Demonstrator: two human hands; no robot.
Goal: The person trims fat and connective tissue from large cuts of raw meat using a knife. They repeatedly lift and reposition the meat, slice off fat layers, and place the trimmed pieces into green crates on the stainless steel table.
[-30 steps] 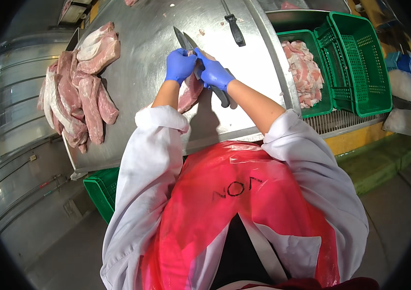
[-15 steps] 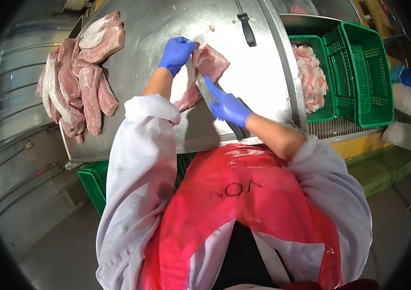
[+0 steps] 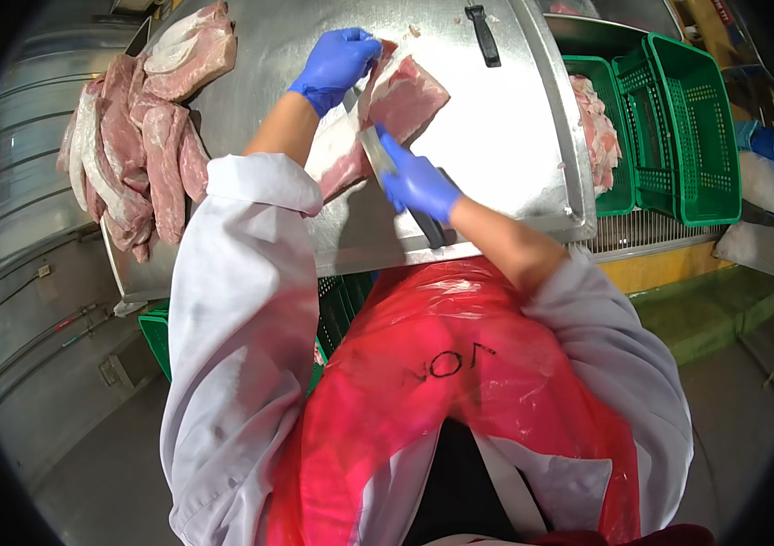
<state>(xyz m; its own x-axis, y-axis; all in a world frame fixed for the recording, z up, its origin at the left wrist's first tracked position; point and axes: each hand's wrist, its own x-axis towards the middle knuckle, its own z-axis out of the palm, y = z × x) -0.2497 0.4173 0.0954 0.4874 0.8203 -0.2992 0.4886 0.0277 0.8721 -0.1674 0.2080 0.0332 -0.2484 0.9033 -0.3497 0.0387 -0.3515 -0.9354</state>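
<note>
I see a heap of raw meat slabs (image 3: 146, 136) at far left on the steel table (image 3: 528, 136). Right of it, the gloved left hand (image 3: 337, 65) seems to pinch the far edge of a fat-sided meat slab (image 3: 407, 102) in the table's middle. I judge that a slick glove could lose that edge, letting the slab slide. Next, the right hand (image 3: 421, 187) looks closed round a knife (image 3: 374, 155), fingers reaching along the blade; a slip there could nick a finger, and a jerk toward the left hand could cut its glove. I can't tell whether the edge touches meat.

The slab's long axis runs obliquely, from a near end at lower left to a far end at upper right, pointing away from the wearer, with a pink flap spread rightward. Beyond lie a black-handled tool (image 3: 483, 38) and a green crate (image 3: 623, 173) of meat pieces (image 3: 594, 136).
</note>
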